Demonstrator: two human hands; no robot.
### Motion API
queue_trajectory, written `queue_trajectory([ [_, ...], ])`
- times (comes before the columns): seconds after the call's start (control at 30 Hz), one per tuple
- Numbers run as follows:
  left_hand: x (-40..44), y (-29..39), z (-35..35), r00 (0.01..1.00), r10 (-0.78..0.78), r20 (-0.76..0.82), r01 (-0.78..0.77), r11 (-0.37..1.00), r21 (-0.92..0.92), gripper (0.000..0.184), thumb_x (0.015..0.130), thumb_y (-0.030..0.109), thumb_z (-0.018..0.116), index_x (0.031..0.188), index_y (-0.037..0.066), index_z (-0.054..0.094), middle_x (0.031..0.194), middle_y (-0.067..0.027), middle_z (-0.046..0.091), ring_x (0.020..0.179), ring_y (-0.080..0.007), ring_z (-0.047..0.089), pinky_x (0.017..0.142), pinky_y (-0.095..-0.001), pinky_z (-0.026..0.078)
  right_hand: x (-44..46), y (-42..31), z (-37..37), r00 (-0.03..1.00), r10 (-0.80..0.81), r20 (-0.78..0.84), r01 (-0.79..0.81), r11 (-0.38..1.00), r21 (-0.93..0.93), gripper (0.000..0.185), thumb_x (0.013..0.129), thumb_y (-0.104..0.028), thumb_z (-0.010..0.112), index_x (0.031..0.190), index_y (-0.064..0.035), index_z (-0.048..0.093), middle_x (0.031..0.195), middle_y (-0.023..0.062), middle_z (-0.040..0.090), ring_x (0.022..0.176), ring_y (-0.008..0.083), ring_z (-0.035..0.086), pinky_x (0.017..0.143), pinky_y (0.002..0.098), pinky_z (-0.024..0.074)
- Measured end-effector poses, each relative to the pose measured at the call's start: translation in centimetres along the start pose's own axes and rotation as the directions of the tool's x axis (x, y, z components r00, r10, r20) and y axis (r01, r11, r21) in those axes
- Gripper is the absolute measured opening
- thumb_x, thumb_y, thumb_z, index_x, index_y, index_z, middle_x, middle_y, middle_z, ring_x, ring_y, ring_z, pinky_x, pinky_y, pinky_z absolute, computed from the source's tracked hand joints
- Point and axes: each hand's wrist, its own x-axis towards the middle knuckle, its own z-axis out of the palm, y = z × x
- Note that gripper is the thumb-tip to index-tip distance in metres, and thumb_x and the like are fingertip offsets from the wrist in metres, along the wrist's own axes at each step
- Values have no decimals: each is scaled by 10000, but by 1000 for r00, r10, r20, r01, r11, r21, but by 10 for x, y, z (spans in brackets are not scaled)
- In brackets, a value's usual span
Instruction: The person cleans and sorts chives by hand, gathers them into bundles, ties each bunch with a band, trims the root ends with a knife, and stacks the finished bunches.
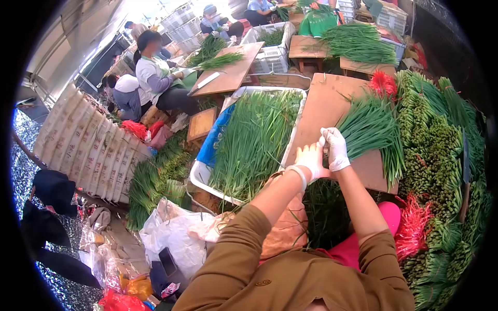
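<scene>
My left hand (310, 159) and my right hand (336, 149) are close together, touching or nearly so, over the near edge of a brown board (332, 96). The left hand looks pale and bright, its fingers stretched out, with a white band (302, 177) around the wrist. A white glove covers the right hand, whose fingers are curled in a pinch; what they hold, if anything, is hidden. Just beyond the right hand, a loose pile of green chives (371, 124) lies across the board. Left of the board stands a white crate (199, 176) full of long chives (254, 140).
Stacked chive bundles (430, 155) line the right side, near red ties (412, 223) and a red tie bunch (383, 83). More bundles (161, 181) and a white sack (174, 233) lie left. A co-worker (155, 72) sits by another board (233, 65) bearing a knife (206, 82).
</scene>
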Motion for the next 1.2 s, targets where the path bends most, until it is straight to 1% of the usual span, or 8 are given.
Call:
queue_trajectory([
  [0.4, 1, -7, 42, 995, -99, 31, 101, 992, -69, 756, 776, 283, 656, 1422, 173, 278, 1241, -182, 498, 1140, -340, 539, 926, -446, 468, -100, 14, -34, 985, 127, 117, -106, 979, -174, 121, 883, -36, 580, 778, -61, 526, 599, -22, 482, 434, 48, 361, 409, 216, 256],
  [0.5, 11, -8, 49, 995, -96, 3, 96, 995, -9, 834, 740, 286, 702, 1429, 133, 258, 1243, -193, 496, 1153, -359, 520, 939, -437, 462, -95, 24, -44, 944, 202, 263, -103, 933, -346, 54, 856, -20, 617, 812, -39, 592, 681, 17, 578, 541, 99, 517, 489, 245, 407],
  [0.6, -13, 5, 10, 987, 27, 157, -15, 997, -77, 915, 712, 292, 739, 1446, 67, 241, 1335, -217, 454, 1220, -352, 483, 973, -393, 446, -111, 3, -67, 860, -395, 324, 511, 641, -573, 104, 836, -20, 618, 938, -17, 637, 875, 61, 655, 795, 177, 627, 733, 284, 498],
  [0.63, -2, -16, 15, 980, 121, 159, -86, 974, -212, 944, 708, 313, 746, 1450, 34, 234, 1380, -227, 417, 1253, -333, 461, 984, -371, 435, -112, 3, -90, 916, -327, 230, 400, 731, -552, 209, 818, -40, 624, 1025, -32, 653, 1026, 68, 662, 1005, 218, 607, 939, 314, 440],
  [0.73, 8, -44, -20, 957, 174, 232, 58, 669, -741, 980, 722, 386, 742, 1453, -26, 235, 1463, -243, 334, 1318, -280, 406, 1010, -324, 397, -121, 4, -151, 963, -217, -161, 119, 875, -469, 187, 928, -159, 575, 1076, -73, 652, 1069, 50, 666, 992, 170, 611, 904, 328, 439],
  [0.93, 98, -70, 21, 982, 108, 153, -36, 910, -412, 810, 833, 526, 576, 1381, -41, 391, 1309, -222, 516, 1189, -232, 513, 926, -320, 448, -118, 20, -155, 940, 250, -231, -292, 942, -168, 465, 918, -501, 513, 1170, -125, 622, 1123, 74, 662, 1020, 184, 615, 823, 357, 441],
  [1.07, 103, -36, 47, 937, 144, 317, 215, 478, -852, 689, 870, 534, 528, 1281, -20, 511, 1134, -124, 622, 1020, -194, 571, 887, -305, 439, -91, 40, -141, 899, 386, -209, -384, 922, 51, 559, 920, -520, 496, 1318, -128, 477, 1221, 107, 605, 1092, 216, 578, 856, 362, 433],
  [1.2, 87, -14, 63, 986, 145, 83, -30, 640, -768, 639, 841, 416, 630, 1269, -39, 494, 1151, -155, 614, 1073, -209, 571, 945, -336, 438, -70, 47, -124, 905, 360, -226, -307, 922, 236, 582, 910, -526, 511, 1337, -138, 435, 1286, 94, 537, 1158, 224, 519, 937, 409, 399],
])
